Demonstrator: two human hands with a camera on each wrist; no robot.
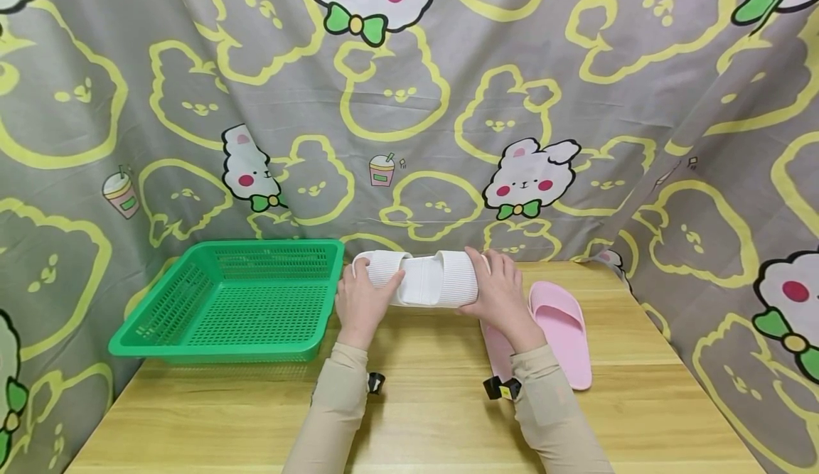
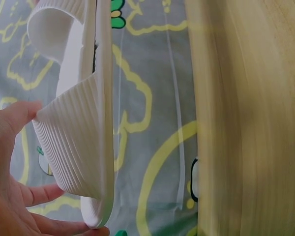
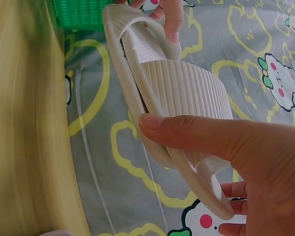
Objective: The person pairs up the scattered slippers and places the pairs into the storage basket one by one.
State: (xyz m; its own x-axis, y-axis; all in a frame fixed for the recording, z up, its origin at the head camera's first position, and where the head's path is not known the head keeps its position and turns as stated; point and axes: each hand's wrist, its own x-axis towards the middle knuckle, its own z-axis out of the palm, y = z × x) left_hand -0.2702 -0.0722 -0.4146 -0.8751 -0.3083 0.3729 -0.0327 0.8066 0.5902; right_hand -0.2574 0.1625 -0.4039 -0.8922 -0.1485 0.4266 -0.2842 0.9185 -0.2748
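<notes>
- A green basket stands at the far left corner of the table.
- Pink slippers lie toward its right edge.
- White slippers, pressed together, are held up near its far edge.
- The right hand clamps one end, thumb across their sides.
- The left hand grips the other, thumb on a strap.

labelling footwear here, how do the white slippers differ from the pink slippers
The white slippers are held above the wooden table by the left hand and right hand; the pink slippers lie on it. The white slippers' straps are ribbed, while the pink slippers' visible strap looks smooth. Both are slip-ons showing a broad strap.
</notes>
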